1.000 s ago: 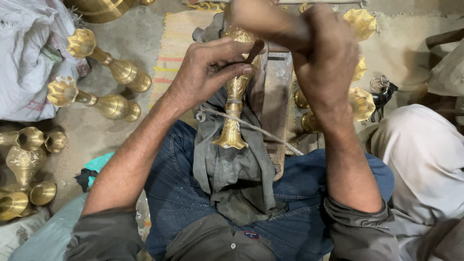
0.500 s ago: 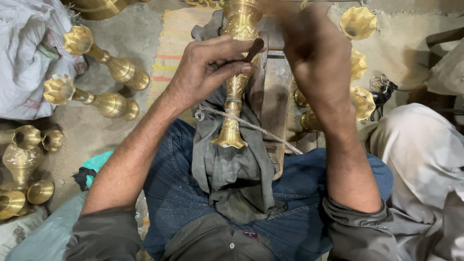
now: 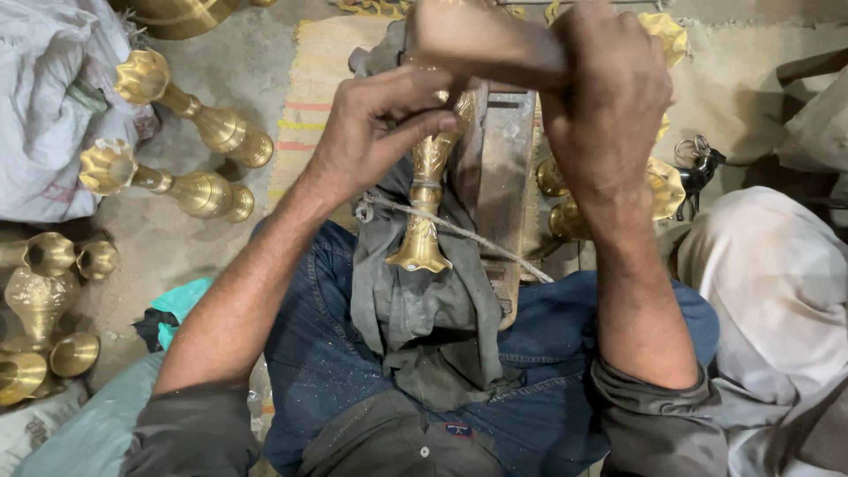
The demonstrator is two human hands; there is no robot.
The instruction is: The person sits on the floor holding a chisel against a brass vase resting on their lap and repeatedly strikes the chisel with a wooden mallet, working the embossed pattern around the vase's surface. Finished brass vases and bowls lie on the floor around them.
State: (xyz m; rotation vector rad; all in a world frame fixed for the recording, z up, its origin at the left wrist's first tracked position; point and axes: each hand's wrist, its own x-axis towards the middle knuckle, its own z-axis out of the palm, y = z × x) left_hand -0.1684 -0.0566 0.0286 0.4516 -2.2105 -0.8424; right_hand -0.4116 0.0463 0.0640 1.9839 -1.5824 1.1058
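While my left hand [image 3: 384, 132] pinches a thin dark tool against the brass vase [image 3: 424, 208], fingers curled shut, my right hand [image 3: 605, 106] is fisted round a wooden mallet [image 3: 481, 40] above it; vase lies tied by cord [image 3: 459, 231] on a grey cloth [image 3: 415, 309] over my lap, more brass vases [image 3: 190, 190] on the floor to the left

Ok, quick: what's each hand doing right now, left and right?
Left hand: closed, pinching a thin tool against the brass vase.
Right hand: closed around a wooden mallet.
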